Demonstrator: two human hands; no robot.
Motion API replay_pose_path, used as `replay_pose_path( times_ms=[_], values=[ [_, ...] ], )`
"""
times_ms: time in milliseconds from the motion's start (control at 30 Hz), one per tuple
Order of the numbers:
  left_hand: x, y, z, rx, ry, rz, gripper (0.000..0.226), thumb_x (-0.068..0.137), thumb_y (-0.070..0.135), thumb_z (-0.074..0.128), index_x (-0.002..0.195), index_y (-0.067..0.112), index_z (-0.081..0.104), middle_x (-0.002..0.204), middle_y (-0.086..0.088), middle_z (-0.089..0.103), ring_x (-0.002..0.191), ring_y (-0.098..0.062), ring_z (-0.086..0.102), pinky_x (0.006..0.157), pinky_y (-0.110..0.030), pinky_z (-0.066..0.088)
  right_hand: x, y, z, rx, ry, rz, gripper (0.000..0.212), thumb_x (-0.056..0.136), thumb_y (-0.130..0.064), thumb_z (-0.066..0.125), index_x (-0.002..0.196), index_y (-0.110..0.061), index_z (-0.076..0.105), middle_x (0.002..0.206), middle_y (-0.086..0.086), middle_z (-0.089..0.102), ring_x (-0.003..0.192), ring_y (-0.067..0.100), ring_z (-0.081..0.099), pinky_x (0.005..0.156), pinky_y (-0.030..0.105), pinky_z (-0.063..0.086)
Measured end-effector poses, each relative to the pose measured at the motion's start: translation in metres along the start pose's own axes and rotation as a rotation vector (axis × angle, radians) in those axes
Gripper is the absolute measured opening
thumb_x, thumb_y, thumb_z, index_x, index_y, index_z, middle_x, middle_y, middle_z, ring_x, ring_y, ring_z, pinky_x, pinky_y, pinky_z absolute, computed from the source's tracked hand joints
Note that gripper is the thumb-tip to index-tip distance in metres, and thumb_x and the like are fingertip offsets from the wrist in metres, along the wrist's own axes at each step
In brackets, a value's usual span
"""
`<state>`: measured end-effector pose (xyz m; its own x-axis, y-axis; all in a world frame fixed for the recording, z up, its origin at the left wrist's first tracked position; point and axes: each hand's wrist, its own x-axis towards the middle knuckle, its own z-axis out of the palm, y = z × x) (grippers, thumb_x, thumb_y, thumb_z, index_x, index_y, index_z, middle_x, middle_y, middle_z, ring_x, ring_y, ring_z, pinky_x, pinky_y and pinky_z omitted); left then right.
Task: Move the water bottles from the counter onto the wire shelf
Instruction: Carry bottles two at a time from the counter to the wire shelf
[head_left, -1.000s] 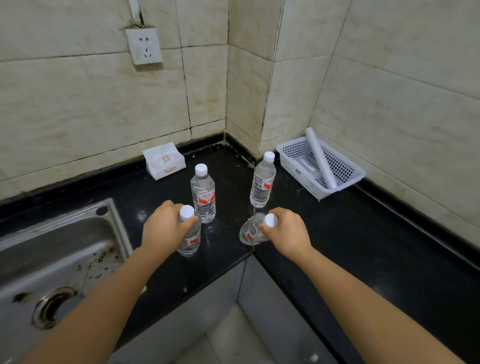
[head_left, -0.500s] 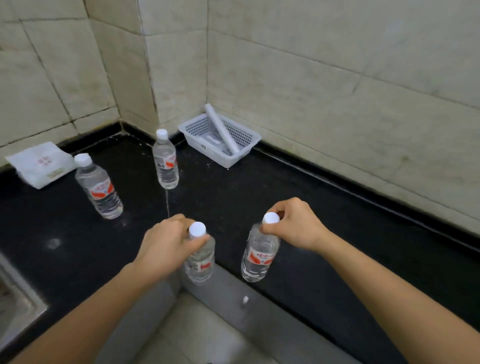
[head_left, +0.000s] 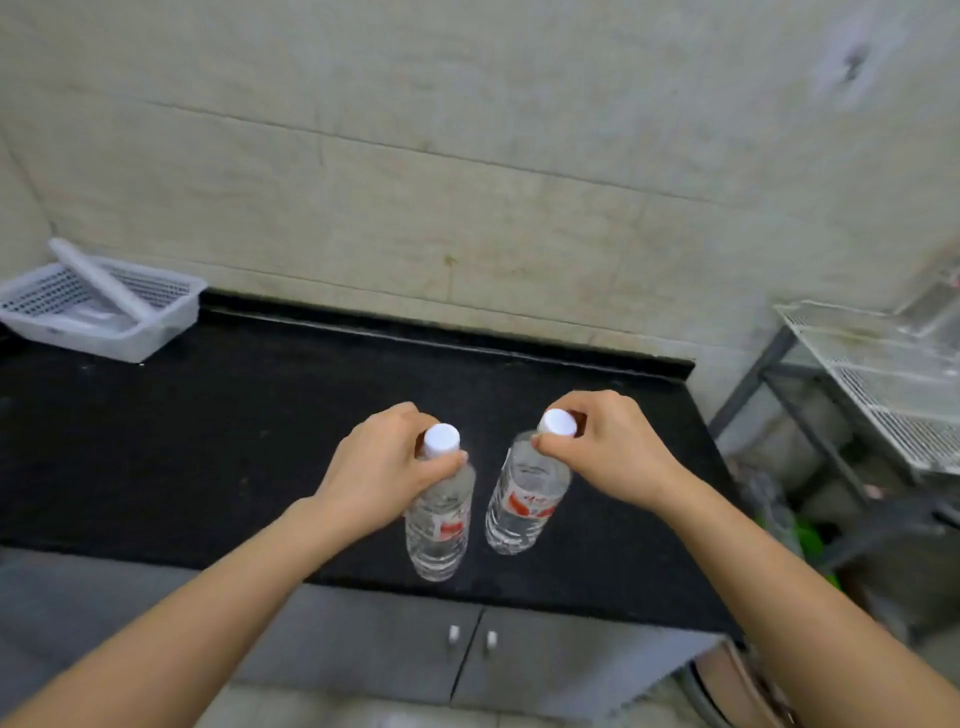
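Note:
I carry two clear water bottles with white caps and red labels, one in each hand, hanging above the black counter (head_left: 208, 441) near its front edge. My left hand (head_left: 379, 467) grips the neck of the left bottle (head_left: 439, 519). My right hand (head_left: 608, 447) pinches the neck of the right bottle (head_left: 524, 509) just under its cap. The wire shelf (head_left: 883, 379), white mesh on a grey metal frame, stands at the far right, past the counter's end.
A white perforated plastic basket (head_left: 130, 332) with a white roll (head_left: 98, 278) in it sits at the counter's back left. Grey cabinet doors with two small knobs (head_left: 470, 636) lie below the counter. Tiled wall runs behind. Dark clutter sits under the shelf.
The view has swung right: the two bottles left on the counter and the sink have gone out of frame, and the wire shelf has come into view. Both held bottles travelled right with my hands.

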<state>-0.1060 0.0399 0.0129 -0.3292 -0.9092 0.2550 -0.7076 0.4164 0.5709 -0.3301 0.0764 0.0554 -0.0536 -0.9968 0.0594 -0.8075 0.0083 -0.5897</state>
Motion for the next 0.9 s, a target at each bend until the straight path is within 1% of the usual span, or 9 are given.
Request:
replay_pose_path(
  times_ms=[67, 133, 233, 367, 467, 533, 633, 767, 900],
  values=[
    [0.010, 0.045, 0.026, -0.081, -0.022, 0.040, 0.033, 0.076, 0.046, 0.065, 0.066, 0.014, 0.061, 0.071, 0.000, 0.052, 0.066, -0.018, 0.053, 0.063, -0.040, 0.045, -0.024, 0.034, -0.036, -0.002, 0.062, 0.040, 0.009, 0.077, -0.028, 0.071, 0.083, -0.020, 0.070, 0.076, -0.007, 0.067, 0.073, 0.012, 0.063, 0.061, 0.031, 0.051],
    [0.019, 0.088, 0.050, -0.140, -0.053, 0.084, 0.036, 0.076, 0.046, 0.065, 0.069, 0.011, 0.063, 0.072, -0.003, 0.054, 0.067, -0.018, 0.053, 0.064, -0.041, 0.045, -0.047, 0.065, -0.072, -0.012, 0.132, 0.082, 0.010, 0.077, -0.029, 0.072, 0.082, -0.021, 0.070, 0.075, -0.008, 0.066, 0.072, 0.011, 0.062, 0.062, 0.032, 0.049],
    [0.034, 0.153, 0.082, -0.200, -0.117, 0.182, 0.036, 0.078, 0.046, 0.063, 0.073, 0.010, 0.063, 0.077, -0.005, 0.056, 0.071, -0.020, 0.054, 0.068, -0.042, 0.046, -0.077, 0.106, -0.123, -0.012, 0.242, 0.144, 0.010, 0.077, -0.030, 0.072, 0.076, -0.021, 0.068, 0.066, -0.008, 0.061, 0.064, 0.009, 0.054, 0.056, 0.029, 0.041],
    [0.060, 0.235, 0.114, -0.170, -0.175, 0.377, 0.035, 0.079, 0.049, 0.058, 0.064, 0.018, 0.052, 0.073, 0.002, 0.051, 0.068, -0.017, 0.051, 0.065, -0.038, 0.045, -0.113, 0.152, -0.183, -0.017, 0.391, 0.216, 0.016, 0.076, -0.026, 0.073, 0.072, -0.012, 0.066, 0.063, -0.002, 0.058, 0.060, 0.012, 0.049, 0.057, 0.030, 0.037],
    [0.080, 0.294, 0.136, -0.135, -0.185, 0.506, 0.036, 0.080, 0.049, 0.058, 0.068, 0.015, 0.054, 0.074, 0.000, 0.052, 0.069, -0.019, 0.051, 0.065, -0.038, 0.045, -0.131, 0.183, -0.229, -0.031, 0.455, 0.256, 0.020, 0.075, -0.024, 0.073, 0.070, -0.008, 0.064, 0.065, 0.009, 0.062, 0.059, 0.013, 0.048, 0.056, 0.032, 0.036],
    [0.093, 0.330, 0.149, -0.144, -0.169, 0.585, 0.037, 0.080, 0.046, 0.060, 0.066, 0.013, 0.052, 0.070, 0.002, 0.049, 0.065, -0.018, 0.048, 0.060, -0.035, 0.040, -0.138, 0.200, -0.260, -0.044, 0.485, 0.277, 0.020, 0.075, -0.025, 0.074, 0.073, -0.007, 0.066, 0.068, 0.012, 0.065, 0.059, 0.013, 0.050, 0.056, 0.032, 0.038],
    [0.115, 0.382, 0.163, -0.203, -0.147, 0.666, 0.039, 0.080, 0.044, 0.063, 0.061, 0.013, 0.049, 0.063, 0.001, 0.047, 0.058, -0.013, 0.043, 0.053, -0.030, 0.032, -0.145, 0.222, -0.308, -0.037, 0.519, 0.285, 0.017, 0.077, -0.024, 0.075, 0.070, -0.011, 0.067, 0.060, 0.000, 0.058, 0.053, 0.008, 0.047, 0.052, 0.028, 0.035],
    [0.151, 0.454, 0.176, -0.343, -0.147, 0.708, 0.037, 0.077, 0.049, 0.064, 0.066, 0.013, 0.066, 0.063, -0.005, 0.058, 0.059, -0.019, 0.048, 0.055, -0.037, 0.038, -0.141, 0.257, -0.373, -0.036, 0.593, 0.283, 0.017, 0.078, -0.025, 0.076, 0.065, -0.022, 0.065, 0.055, -0.009, 0.055, 0.046, 0.000, 0.045, 0.047, 0.015, 0.034],
    [0.191, 0.517, 0.201, -0.420, -0.122, 0.753, 0.038, 0.079, 0.044, 0.062, 0.065, 0.008, 0.060, 0.056, -0.002, 0.049, 0.051, -0.011, 0.039, 0.052, -0.031, 0.031, -0.132, 0.300, -0.436, 0.004, 0.645, 0.265, 0.015, 0.078, -0.021, 0.076, 0.065, -0.018, 0.069, 0.056, -0.005, 0.051, 0.051, 0.006, 0.040, 0.050, 0.022, 0.032]
  ],
)
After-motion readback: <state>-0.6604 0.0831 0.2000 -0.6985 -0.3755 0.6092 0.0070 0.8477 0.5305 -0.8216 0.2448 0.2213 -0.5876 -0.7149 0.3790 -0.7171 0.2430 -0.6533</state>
